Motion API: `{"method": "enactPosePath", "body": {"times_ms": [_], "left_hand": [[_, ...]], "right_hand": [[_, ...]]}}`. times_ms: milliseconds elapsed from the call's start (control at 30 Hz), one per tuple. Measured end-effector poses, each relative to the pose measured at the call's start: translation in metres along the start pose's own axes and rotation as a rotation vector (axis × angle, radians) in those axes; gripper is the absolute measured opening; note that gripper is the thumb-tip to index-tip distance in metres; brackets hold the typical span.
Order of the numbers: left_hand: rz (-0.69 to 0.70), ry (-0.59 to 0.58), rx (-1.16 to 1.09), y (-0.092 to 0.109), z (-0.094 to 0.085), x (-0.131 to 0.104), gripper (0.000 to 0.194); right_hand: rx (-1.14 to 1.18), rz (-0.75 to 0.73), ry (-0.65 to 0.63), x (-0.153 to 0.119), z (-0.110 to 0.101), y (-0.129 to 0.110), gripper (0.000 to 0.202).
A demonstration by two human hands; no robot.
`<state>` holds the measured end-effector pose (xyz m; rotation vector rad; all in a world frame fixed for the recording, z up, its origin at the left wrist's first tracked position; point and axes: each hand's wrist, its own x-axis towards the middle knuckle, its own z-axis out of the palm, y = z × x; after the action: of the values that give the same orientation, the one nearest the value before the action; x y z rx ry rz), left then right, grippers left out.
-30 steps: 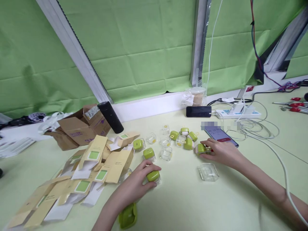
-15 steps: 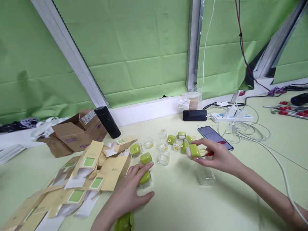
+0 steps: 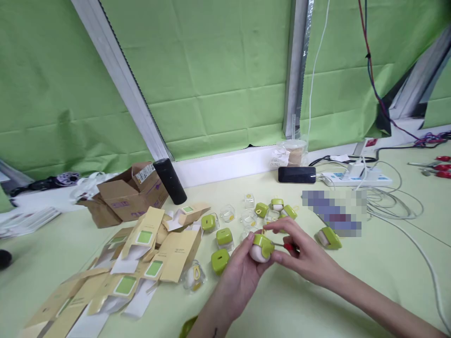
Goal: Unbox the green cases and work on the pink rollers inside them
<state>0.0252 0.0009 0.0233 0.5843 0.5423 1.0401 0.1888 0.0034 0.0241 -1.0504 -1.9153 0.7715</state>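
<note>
My left hand [image 3: 237,277] is closed around a small rounded case with a green cover and white body [image 3: 261,248], low over the table. My right hand [image 3: 305,249] grips a thin tool with a red handle [image 3: 291,247], which looks like a screwdriver; its metal shaft points at the green cover's side. The right fingers are also close to the case's top loop. Beside my left wrist sit a green-lidded clear box [image 3: 220,261] and a clear box with a yellow loop [image 3: 194,277]. Another green-and-white case [image 3: 329,238] lies tilted to the right of my right hand.
Several green cases [image 3: 261,210] and clear boxes [image 3: 227,213] stand ahead. Flattened kraft cartons [image 3: 176,253] cover the left side. Farther back are a brown cardboard box [image 3: 123,197], a black cylinder [image 3: 170,181], a dark phone [image 3: 296,175], and a power strip [image 3: 373,180] with cables.
My left hand has left the green-lidded boxes and now holds a green-and-white case. My right hand has moved left to it with the tool. Another case now lies at the right.
</note>
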Motion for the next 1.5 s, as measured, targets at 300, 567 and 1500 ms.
{"method": "enactPosePath", "body": {"times_ms": [300,567,1500], "left_hand": [[-0.092,0.206,-0.023,-0.009,-0.018,-0.003,0.036],[-0.156,0.227,-0.144,-0.009,-0.018,-0.005,0.025],[-0.259,0.208,-0.201,-0.011,-0.018,-0.010,0.030]], "right_hand": [[-0.165,-0.063,-0.106,-0.011,0.014,0.012,0.021],[-0.065,-0.057,0.103,-0.006,0.001,0.014,0.027],[-0.424,-0.541,-0.069,-0.015,0.012,0.015,0.026]]}}
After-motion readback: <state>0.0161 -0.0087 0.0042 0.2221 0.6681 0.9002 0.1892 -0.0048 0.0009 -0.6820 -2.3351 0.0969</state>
